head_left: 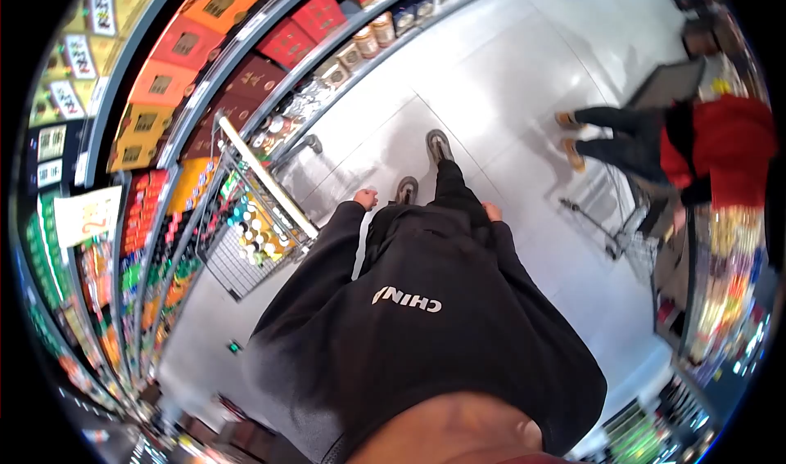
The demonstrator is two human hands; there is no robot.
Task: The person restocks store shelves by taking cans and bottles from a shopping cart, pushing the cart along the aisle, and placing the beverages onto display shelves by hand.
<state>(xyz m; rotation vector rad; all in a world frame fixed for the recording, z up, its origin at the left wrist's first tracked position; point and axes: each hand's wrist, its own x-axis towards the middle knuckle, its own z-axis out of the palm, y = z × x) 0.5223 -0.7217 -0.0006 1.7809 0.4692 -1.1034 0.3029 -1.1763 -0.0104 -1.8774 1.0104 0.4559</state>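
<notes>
My left hand (366, 198) hangs at my side beyond the dark sleeve, fingers curled in, with nothing seen in it. It is nearest to a shopping cart (266, 187) on my left, but apart from its handle. Inside the cart lie several packed goods (260, 233), some with white and yellow round tops. My right hand (492, 211) shows only in part past the other sleeve, by my thigh; its fingers are hidden. Below are my dark trousers and grey shoes (440, 146).
Shelves with red boxes (319, 14), orange boxes (176, 42) and jars (366, 42) curve along the left. At right stands a person in a red top (729, 149), near another cart (618, 239). Pale floor tiles (483, 71) lie between.
</notes>
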